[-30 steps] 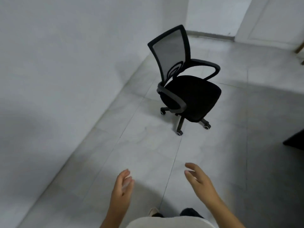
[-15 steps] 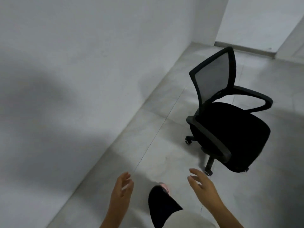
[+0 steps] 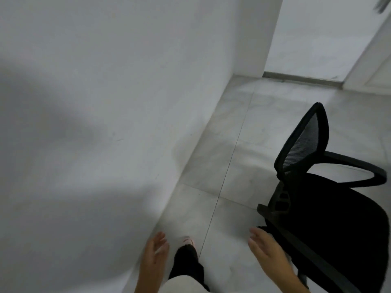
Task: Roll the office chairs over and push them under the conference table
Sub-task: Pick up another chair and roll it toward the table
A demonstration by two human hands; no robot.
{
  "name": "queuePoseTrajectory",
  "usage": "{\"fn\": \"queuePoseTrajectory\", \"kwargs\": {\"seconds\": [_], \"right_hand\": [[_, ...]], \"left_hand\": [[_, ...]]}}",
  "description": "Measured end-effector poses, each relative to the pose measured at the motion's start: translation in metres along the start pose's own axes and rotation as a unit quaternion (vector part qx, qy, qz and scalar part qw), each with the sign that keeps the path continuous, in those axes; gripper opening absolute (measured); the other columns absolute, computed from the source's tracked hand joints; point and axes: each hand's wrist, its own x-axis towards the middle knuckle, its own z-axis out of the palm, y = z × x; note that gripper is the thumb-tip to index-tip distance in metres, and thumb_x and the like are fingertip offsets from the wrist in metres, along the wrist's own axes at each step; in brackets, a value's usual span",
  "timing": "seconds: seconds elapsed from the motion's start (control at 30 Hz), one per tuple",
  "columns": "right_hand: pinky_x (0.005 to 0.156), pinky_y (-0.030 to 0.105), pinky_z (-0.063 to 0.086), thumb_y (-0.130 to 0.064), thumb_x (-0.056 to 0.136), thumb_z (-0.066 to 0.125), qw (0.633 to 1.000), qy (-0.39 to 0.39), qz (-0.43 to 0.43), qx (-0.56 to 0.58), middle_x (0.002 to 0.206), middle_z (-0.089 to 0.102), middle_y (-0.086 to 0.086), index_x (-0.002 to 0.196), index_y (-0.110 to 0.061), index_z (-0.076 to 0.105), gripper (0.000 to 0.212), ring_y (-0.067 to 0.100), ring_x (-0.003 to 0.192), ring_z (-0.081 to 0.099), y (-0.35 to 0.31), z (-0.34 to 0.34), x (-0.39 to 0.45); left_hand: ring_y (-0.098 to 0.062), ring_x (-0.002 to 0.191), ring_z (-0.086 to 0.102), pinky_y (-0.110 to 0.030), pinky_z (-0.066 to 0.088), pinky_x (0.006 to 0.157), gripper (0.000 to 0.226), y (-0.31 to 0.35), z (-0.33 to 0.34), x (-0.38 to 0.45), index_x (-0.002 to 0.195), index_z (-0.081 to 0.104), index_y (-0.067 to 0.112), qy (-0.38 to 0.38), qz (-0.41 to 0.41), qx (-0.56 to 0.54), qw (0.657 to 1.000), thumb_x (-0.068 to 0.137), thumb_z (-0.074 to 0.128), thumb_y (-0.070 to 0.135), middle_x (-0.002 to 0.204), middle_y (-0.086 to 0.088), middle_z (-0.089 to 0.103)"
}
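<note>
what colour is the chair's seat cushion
Black, seen clearly in the head view: seat cushion.

A bare indoor room that reads as an office space. A plain white wall (image 3: 105, 102) fills the left side and meets a floor (image 3: 222, 166) of large pale grey tiles with thin dark seams. At the right stands a black office chair (image 3: 321, 208) with a mesh backrest, curved armrests and a padded seat. Farther back, a wall corner gives way to an opening (image 3: 313, 39) with a dark strip along its base.
</note>
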Motion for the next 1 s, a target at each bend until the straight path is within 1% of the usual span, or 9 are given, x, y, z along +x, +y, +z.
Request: {"fn": "queuePoseTrajectory", "kwargs": {"seconds": [0.17,0.3,0.4,0.53,0.67,0.77,0.83,0.97,1.0], "right_hand": [[0.086,0.021,0.035,-0.011,0.088,0.053,0.998,0.047,-0.013,0.033,0.107,0.052,0.001,0.106,-0.022,0.047,0.022,0.009,0.101,0.049,-0.075,0.023,0.076],[0.087,0.024,0.036,-0.008,0.086,0.055,0.991,0.093,0.041,0.082,0.111,0.053,0.006,0.104,-0.022,0.047,0.024,0.013,0.099,0.051,-0.101,0.026,0.118],[0.088,0.026,0.037,-0.007,0.084,0.057,0.983,0.141,0.069,0.095,0.108,0.053,0.004,0.103,-0.022,0.047,0.026,0.015,0.098,0.051,-0.115,0.019,0.154],[0.089,0.027,0.04,-0.009,0.085,0.055,0.981,0.158,0.053,0.098,0.108,0.052,0.005,0.106,-0.022,0.046,0.027,0.017,0.103,0.051,-0.144,-0.008,0.239],[0.086,0.024,0.037,-0.005,0.086,0.054,0.977,0.176,0.012,0.121,0.111,0.05,0.007,0.107,-0.021,0.045,0.028,0.014,0.102,0.049,-0.177,-0.06,0.332],[0.088,0.025,0.04,-0.004,0.085,0.054,0.969,0.209,-0.006,0.133,0.114,0.051,0.007,0.108,-0.022,0.045,0.03,0.012,0.101,0.05,-0.197,-0.103,0.377],[0.093,0.028,0.041,-0.006,0.085,0.055,0.962,0.233,0.003,0.142,0.114,0.051,0.007,0.107,-0.023,0.045,0.03,0.011,0.101,0.05,-0.2,-0.127,0.392],[0.082,0.016,0.041,-0.034,0.075,0.067,0.931,0.31,0.06,0.181,0.115,0.055,0.007,0.101,-0.027,0.048,0.033,0.008,0.096,0.052,-0.19,-0.16,0.399],[0.078,0.012,0.04,-0.028,0.076,0.067,0.916,0.341,0.082,0.194,0.116,0.055,0.009,0.1,-0.026,0.049,0.03,0.009,0.094,0.052,-0.185,-0.166,0.399]], "left_hand": [[0.019,0.07,0.057,0.003,0.041,0.065,0.026,0.059,0.021,0.128,0.086,0.063,0.037,-0.108,0.036,-0.013,0.993,0.065,0.058,0.022,0.085,0.012,0.069],[0.018,0.069,0.059,0.003,0.042,0.066,0.036,0.072,0.045,0.203,0.091,0.059,0.032,-0.155,0.018,-0.005,0.988,0.055,0.059,0.03,0.093,-0.004,0.063],[0.018,0.064,0.059,0.004,0.041,0.062,0.037,0.077,0.074,0.246,0.076,0.069,0.047,-0.171,-0.001,-0.008,0.985,0.054,0.057,0.02,0.082,0.012,0.07],[0.009,0.067,0.061,0.003,0.042,0.059,0.064,0.094,0.136,0.316,0.097,0.052,0.008,-0.205,-0.012,-0.006,0.979,0.039,0.059,0.035,0.1,-0.002,0.056],[0.016,0.064,0.059,0.002,0.042,0.061,0.033,0.135,0.219,0.389,0.086,0.053,0.022,-0.219,0.02,-0.005,0.976,0.055,0.052,0.013,0.095,-0.021,0.056],[0.016,0.066,0.06,0.002,0.043,0.062,0.04,0.174,0.278,0.431,0.089,0.063,0.023,-0.253,0.04,-0.004,0.967,0.049,0.069,0.023,0.078,0.008,0.072],[0.017,0.069,0.059,0.003,0.042,0.064,0.043,0.195,0.315,0.446,0.099,0.058,0.017,-0.291,0.055,0.007,0.955,0.057,0.06,0.021,0.075,0.028,0.07],[0.015,0.069,0.06,0.001,0.043,0.063,0.033,0.221,0.389,0.456,0.077,0.065,0.053,-0.386,0.071,0.044,0.919,0.048,0.071,0.037,0.073,0.029,0.069],[0.016,0.068,0.06,0.001,0.042,0.062,0.033,0.223,0.408,0.456,0.075,0.065,0.055,-0.416,0.078,0.058,0.904,0.05,0.069,0.033,0.072,0.029,0.069]]}}
